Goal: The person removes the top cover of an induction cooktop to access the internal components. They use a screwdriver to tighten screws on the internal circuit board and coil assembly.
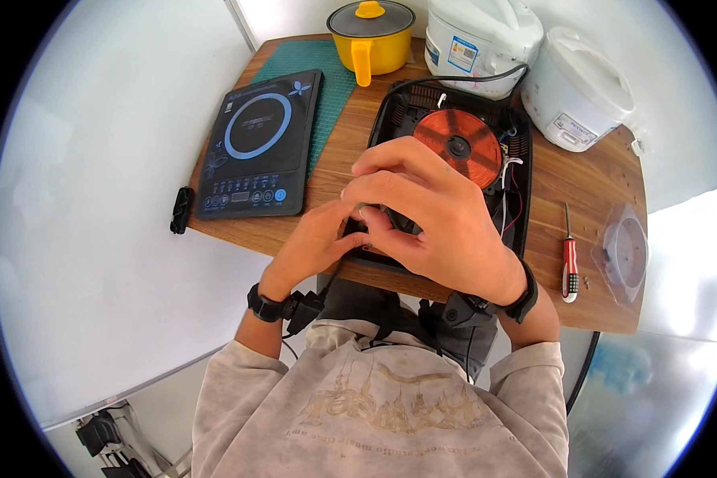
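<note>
The opened base of an induction cooker (520,219) lies in front of me, a round copper coil (474,163) in its black housing. Over the housing's near left part, my right hand (446,219) is curled, thumb and fingertips drawn together. Close against those fingertips is my left hand (315,243), its fingers also bent in a pinch. Whatever sits between the fingers is hidden or too small to name. White and red wires (511,203) run along the coil's right side. The cooker's black top panel (256,147) with its blue ring lies to the left.
A yellow pot (374,48) with a lid stands at the back, partly on a green cutting mat (338,107). Two white rice cookers (486,48) fill the back right. On the right lie a red-handled screwdriver (570,267), small screws (587,283) and a clear plastic piece (623,251).
</note>
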Action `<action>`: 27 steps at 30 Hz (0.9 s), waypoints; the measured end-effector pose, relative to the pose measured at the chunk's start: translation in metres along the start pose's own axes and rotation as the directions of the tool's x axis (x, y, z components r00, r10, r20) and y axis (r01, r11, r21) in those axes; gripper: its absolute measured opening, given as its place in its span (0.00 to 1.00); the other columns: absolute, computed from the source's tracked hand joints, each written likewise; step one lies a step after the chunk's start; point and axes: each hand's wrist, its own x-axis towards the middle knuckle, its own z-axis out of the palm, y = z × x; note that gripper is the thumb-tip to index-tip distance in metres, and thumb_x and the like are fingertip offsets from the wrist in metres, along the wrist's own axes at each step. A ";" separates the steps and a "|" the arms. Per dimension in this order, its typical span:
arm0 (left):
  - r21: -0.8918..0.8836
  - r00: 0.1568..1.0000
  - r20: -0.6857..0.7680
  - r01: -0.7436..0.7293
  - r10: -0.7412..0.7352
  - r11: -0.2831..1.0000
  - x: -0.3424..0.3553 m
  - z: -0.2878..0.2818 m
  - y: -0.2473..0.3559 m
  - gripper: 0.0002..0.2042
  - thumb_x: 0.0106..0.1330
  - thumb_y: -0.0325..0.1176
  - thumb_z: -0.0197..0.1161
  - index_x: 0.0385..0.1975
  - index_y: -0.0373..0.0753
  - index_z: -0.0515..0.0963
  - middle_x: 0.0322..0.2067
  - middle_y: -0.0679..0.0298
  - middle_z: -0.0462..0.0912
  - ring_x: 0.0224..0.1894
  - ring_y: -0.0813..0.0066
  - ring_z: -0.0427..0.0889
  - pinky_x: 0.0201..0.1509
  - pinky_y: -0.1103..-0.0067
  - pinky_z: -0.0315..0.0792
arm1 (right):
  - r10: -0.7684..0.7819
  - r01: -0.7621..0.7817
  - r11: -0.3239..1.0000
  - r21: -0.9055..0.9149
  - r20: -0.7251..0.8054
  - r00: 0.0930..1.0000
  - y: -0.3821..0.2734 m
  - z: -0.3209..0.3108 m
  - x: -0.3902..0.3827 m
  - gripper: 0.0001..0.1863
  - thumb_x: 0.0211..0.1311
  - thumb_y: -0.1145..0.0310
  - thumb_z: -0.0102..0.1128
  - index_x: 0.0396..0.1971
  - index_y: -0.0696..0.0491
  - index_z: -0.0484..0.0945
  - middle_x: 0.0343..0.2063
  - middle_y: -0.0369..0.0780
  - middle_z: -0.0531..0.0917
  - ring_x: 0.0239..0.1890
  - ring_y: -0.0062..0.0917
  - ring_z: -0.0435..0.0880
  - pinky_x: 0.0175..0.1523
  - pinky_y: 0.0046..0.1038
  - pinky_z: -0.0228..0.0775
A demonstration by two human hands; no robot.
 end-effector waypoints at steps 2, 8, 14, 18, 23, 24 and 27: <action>-0.019 1.000 0.003 0.008 -0.008 1.000 -0.002 0.000 -0.001 0.15 0.63 0.33 0.73 0.46 0.38 0.78 0.35 0.58 0.83 0.34 0.59 0.79 0.40 0.67 0.73 | 0.000 0.001 1.000 0.005 -0.003 1.000 0.000 0.001 0.000 0.13 0.56 0.82 0.65 0.42 0.54 0.81 0.44 0.40 0.78 0.39 0.36 0.84 0.41 0.33 0.82; -0.041 1.000 -0.003 0.003 -0.003 0.999 -0.005 0.001 0.000 0.16 0.64 0.32 0.73 0.48 0.38 0.78 0.38 0.60 0.84 0.36 0.59 0.79 0.42 0.68 0.73 | 0.015 -0.015 1.000 -0.012 0.000 1.000 -0.002 0.000 0.000 0.14 0.56 0.82 0.64 0.42 0.53 0.81 0.43 0.38 0.79 0.38 0.34 0.84 0.40 0.31 0.82; -0.062 1.000 -0.017 -0.001 0.000 0.998 -0.008 -0.002 0.012 0.21 0.63 0.31 0.73 0.55 0.40 0.74 0.40 0.61 0.83 0.36 0.61 0.79 0.42 0.69 0.73 | 0.008 -0.009 0.999 -0.045 -0.015 1.000 0.000 0.000 0.000 0.14 0.56 0.82 0.64 0.42 0.52 0.81 0.44 0.37 0.80 0.38 0.33 0.85 0.38 0.31 0.82; -0.013 0.996 -0.046 -0.074 0.074 0.997 -0.010 0.001 0.008 0.26 0.63 0.30 0.73 0.61 0.41 0.70 0.42 0.61 0.82 0.36 0.62 0.78 0.42 0.70 0.74 | 0.013 -0.014 0.999 -0.043 -0.034 0.999 0.001 0.002 0.000 0.14 0.56 0.81 0.65 0.43 0.52 0.81 0.44 0.37 0.82 0.36 0.33 0.85 0.37 0.31 0.82; 0.008 0.995 -0.088 -0.053 0.054 0.999 -0.018 0.006 0.000 0.30 0.64 0.28 0.72 0.66 0.43 0.68 0.43 0.62 0.82 0.37 0.63 0.78 0.42 0.72 0.74 | 0.045 -0.045 0.999 -0.010 -0.003 0.999 0.002 0.005 -0.001 0.17 0.58 0.78 0.68 0.47 0.51 0.81 0.44 0.38 0.83 0.36 0.35 0.86 0.36 0.31 0.81; -0.014 0.994 -0.080 -0.072 0.070 0.997 -0.018 0.006 0.000 0.31 0.64 0.28 0.72 0.67 0.43 0.67 0.43 0.62 0.83 0.37 0.64 0.78 0.42 0.72 0.74 | 0.054 -0.054 0.999 0.003 0.016 0.998 0.003 0.006 -0.002 0.18 0.58 0.77 0.69 0.49 0.51 0.80 0.44 0.39 0.83 0.36 0.35 0.86 0.36 0.31 0.81; -0.074 0.999 -0.027 -0.030 0.029 0.997 -0.014 0.002 0.006 0.28 0.64 0.28 0.72 0.64 0.42 0.69 0.46 0.60 0.83 0.40 0.63 0.80 0.44 0.72 0.75 | 0.211 -0.216 0.976 0.020 0.132 0.968 -0.001 0.005 -0.003 0.20 0.59 0.75 0.70 0.52 0.50 0.78 0.44 0.40 0.83 0.36 0.37 0.87 0.36 0.32 0.81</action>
